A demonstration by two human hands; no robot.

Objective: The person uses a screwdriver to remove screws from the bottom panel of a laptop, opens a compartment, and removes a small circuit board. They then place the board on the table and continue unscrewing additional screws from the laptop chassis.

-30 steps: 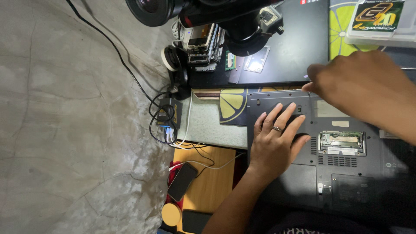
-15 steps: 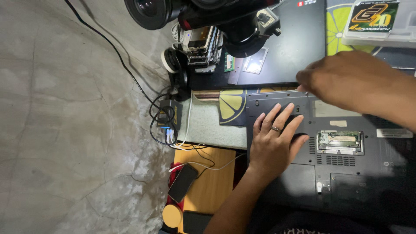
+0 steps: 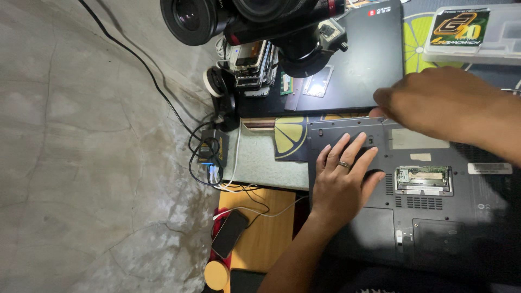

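A dark grey laptop [image 3: 434, 228] lies upside down in front of me, its bottom panel facing up. An open slot [image 3: 423, 180] in the panel shows a green circuit module. My left hand [image 3: 342, 182], a ring on one finger, lies flat on the panel with fingers spread. My right hand [image 3: 439, 103] reaches in from the right. Its bent fingertips touch the laptop's far edge, and whether they grip anything is hidden.
A second black laptop [image 3: 363, 59] lies beyond, with a small cover plate [image 3: 317, 81] and a green memory stick [image 3: 286, 84] on it. A camera lens [image 3: 190, 19] hangs over the top. Cables [image 3: 209, 157], a phone [image 3: 229, 233] and a clear plastic box [image 3: 472, 32] lie around.
My right hand has slid a little along the laptop's far edge. My left hand has stayed flat on the panel.
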